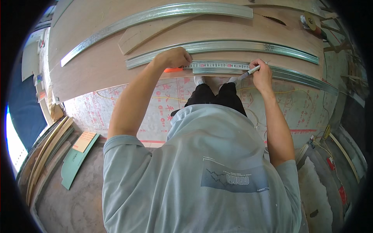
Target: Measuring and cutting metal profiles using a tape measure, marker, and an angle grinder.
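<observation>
A tape measure's blade (221,65) lies stretched along the nearest galvanized steel channel (299,77), close to the plywood table's near edge. At the blade's left end, my left hand (173,58) is closed on the tape; its fingertips are partly hidden. My right hand (262,75) grips a white marker pen (254,70), its grey end pointing down and left beside the channel, near the tape's right end. An orange object (173,70) lies under my left hand, its kind unclear. Just beyond the tape runs a second steel channel (233,46).
A third steel channel (155,17) and a wooden strip (151,33) lie farther across the plywood table (93,73). An angle grinder (311,23) sits at the far right. Printed sheeting (151,105) covers the floor. Boards (50,151) and a green panel (79,161) are at left.
</observation>
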A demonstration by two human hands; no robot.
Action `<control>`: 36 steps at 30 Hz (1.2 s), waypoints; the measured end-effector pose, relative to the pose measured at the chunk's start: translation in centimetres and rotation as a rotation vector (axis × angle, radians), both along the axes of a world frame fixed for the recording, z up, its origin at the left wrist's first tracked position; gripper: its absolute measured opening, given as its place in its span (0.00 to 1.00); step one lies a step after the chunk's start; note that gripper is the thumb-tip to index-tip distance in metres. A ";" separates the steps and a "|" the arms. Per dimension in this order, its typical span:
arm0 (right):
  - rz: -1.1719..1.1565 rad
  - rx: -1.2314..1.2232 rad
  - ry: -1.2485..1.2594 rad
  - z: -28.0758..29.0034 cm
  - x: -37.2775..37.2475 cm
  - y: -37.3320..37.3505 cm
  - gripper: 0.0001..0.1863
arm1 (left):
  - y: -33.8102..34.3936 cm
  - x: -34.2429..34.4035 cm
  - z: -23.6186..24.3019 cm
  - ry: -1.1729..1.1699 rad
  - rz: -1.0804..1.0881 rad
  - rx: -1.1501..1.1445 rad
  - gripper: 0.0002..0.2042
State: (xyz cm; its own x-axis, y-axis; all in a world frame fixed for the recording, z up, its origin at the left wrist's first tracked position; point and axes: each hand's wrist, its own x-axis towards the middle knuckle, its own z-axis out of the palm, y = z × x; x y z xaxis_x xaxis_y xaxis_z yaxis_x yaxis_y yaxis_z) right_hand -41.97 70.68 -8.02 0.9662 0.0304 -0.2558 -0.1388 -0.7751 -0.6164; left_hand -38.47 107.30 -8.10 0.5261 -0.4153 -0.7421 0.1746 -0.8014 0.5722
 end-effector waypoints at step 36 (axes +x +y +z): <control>-0.060 0.072 -0.046 0.7 -1.1 0.3 0.09 | -0.3 -1.3 -1.6 -0.026 0.119 0.020 0.10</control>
